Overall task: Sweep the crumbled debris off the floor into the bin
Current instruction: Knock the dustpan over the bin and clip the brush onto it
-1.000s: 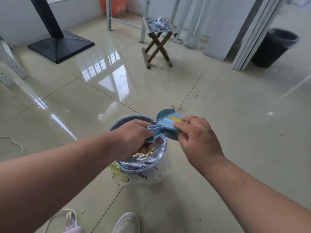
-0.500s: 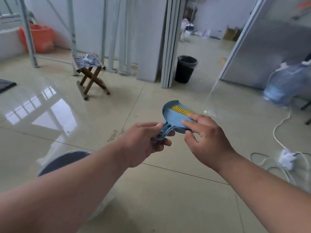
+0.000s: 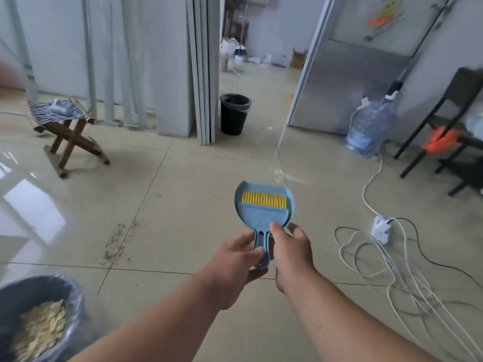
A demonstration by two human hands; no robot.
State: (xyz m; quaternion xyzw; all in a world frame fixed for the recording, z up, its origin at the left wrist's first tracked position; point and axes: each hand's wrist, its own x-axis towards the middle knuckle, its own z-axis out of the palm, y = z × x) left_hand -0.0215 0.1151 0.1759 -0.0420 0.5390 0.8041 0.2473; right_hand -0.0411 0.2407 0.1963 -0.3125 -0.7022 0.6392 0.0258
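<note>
A small blue dustpan (image 3: 264, 215) with a yellow-bristled brush (image 3: 263, 199) nested in it is held up in front of me. My left hand (image 3: 235, 259) grips its handle from the left. My right hand (image 3: 292, 246) pinches the handle and the pan's base from the right. The lined bin (image 3: 39, 309) sits at the lower left, with yellowish crumbled debris (image 3: 39, 333) inside it. A faint smear of fine crumbs (image 3: 117, 241) marks the tiled floor left of my hands.
A folding wooden stool (image 3: 68, 131) stands at the left. A black waste bin (image 3: 234, 113) stands by the doorway. A water jug (image 3: 368, 129), a black chair (image 3: 444, 121) and loose white cables with a power strip (image 3: 380, 231) fill the right side.
My view has swung up and right, so the lined bin slid to the lower left. The dustpan now stands upright, face toward me, and my right hand has dropped to its handle.
</note>
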